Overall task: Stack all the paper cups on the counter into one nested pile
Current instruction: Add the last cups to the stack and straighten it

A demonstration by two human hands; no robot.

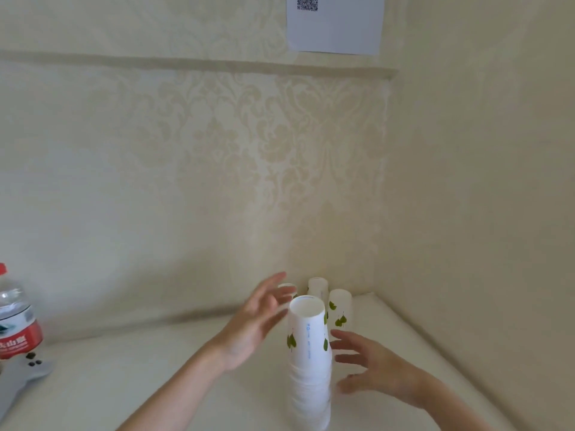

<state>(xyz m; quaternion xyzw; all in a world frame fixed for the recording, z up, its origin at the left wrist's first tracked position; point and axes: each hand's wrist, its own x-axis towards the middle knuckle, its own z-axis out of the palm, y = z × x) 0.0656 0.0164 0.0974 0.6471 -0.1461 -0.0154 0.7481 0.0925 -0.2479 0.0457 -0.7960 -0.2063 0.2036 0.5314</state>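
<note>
A tall nested pile of upside-down white paper cups with green leaf prints point(308, 362) stands on the cream counter point(140, 384) near its front. Behind it, in the corner, three single cups stand upside down: one point(317, 288) at the back, one point(340, 307) to the right, and one point(287, 289) partly hidden behind my fingers. My left hand point(253, 325) hovers with spread fingers just left of the pile's top, reaching toward the hidden cup. My right hand point(370, 365) is spread open close to the pile's right side, holding nothing.
A water bottle with a red label and cap point(15, 318) stands at the far left edge. A grey game controller point(25, 377) lies in front of it. Wallpapered walls meet behind the cups, and a paper sheet with a QR code point(336, 23) hangs above.
</note>
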